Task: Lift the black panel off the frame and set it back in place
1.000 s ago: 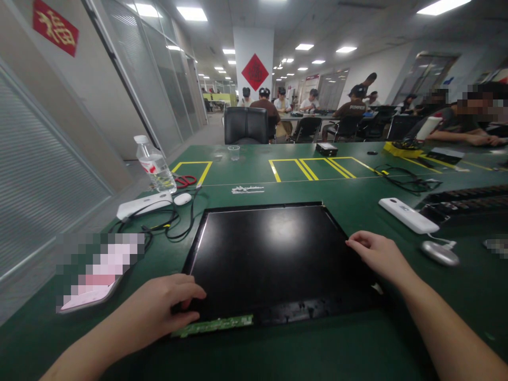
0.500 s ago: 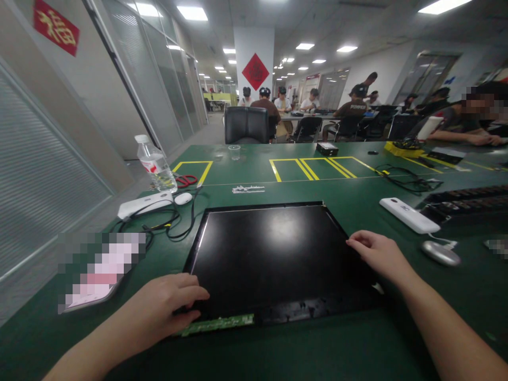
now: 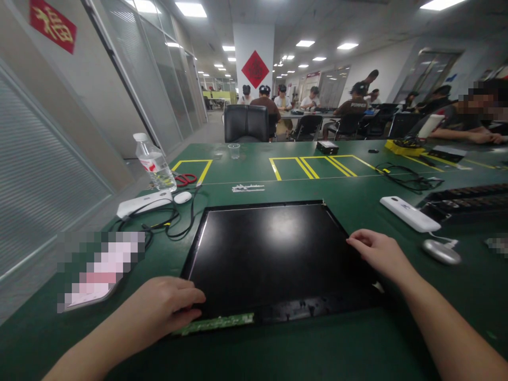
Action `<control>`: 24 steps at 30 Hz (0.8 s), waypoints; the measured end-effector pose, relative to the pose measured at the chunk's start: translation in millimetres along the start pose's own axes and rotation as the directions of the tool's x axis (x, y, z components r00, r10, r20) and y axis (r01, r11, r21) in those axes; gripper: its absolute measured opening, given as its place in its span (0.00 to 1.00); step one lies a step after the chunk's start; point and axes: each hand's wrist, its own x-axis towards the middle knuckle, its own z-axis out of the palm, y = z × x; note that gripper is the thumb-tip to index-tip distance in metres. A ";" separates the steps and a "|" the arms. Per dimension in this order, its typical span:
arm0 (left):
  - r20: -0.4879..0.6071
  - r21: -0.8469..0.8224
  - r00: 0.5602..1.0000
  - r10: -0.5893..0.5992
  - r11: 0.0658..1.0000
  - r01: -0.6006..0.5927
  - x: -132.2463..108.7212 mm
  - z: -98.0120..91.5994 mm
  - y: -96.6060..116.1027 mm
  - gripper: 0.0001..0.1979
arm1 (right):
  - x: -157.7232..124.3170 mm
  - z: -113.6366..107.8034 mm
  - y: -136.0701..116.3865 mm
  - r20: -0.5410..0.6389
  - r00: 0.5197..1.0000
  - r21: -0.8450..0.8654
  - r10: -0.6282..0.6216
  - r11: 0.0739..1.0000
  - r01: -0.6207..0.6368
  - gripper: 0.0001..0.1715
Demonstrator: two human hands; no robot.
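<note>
A black LCD panel (image 3: pixel 273 254) lies flat on the green table, with light glare on its upper part. A narrow green circuit board (image 3: pixel 222 323) runs along its front left edge. At the near left corner my left hand (image 3: pixel 170 307) is closed over the panel's edge, fingers curled onto the dark surface and thumb close to the circuit board. My right hand (image 3: pixel 379 254) pinches the panel's right edge between thumb and fingers. Bits of white strips (image 3: pixel 248 188) lie just beyond the panel.
To the left are a water bottle (image 3: pixel 154 164), red-handled scissors (image 3: pixel 185 180), a white device (image 3: pixel 145 203), black cables (image 3: pixel 174 222) and a blurred pink-white item (image 3: pixel 107 270). A white power bank (image 3: pixel 410 214) and silver mouse (image 3: pixel 440 251) sit right. Other people work farther back.
My left hand has shifted very slightly, its fingers drawn a little left and down. The right hand and the panel look the same.
</note>
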 end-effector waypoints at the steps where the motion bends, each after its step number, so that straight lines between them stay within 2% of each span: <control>1: 0.014 -0.017 1.000 -0.013 1.000 0.013 -0.4 0.8 -0.3 0.11 | 0.0 0.2 0.3 0.002 1.000 0.002 0.001 1.000 -0.001 0.17; 5: 0.034 -0.064 0.997 -0.063 0.996 0.066 -1.9 3.3 -0.4 0.12 | -0.8 0.9 0.4 -0.021 1.000 0.003 -0.020 1.000 0.020 0.17; 10: 0.014 -0.116 0.998 -0.068 0.991 0.069 -1.6 2.0 1.8 0.11 | -1.3 0.2 -0.3 -0.022 0.999 0.002 -0.027 1.000 0.027 0.17; 19: 0.067 -0.057 0.997 -0.027 0.998 0.031 -0.8 -0.6 5.6 0.09 | -1.1 -0.1 0.5 -0.010 1.000 0.008 -0.006 1.000 0.006 0.17; 24: 0.060 -0.022 0.998 -0.024 0.999 0.025 1.2 0.3 4.9 0.10 | -1.6 -0.6 -1.4 -0.001 1.000 -0.001 0.004 1.000 -0.004 0.17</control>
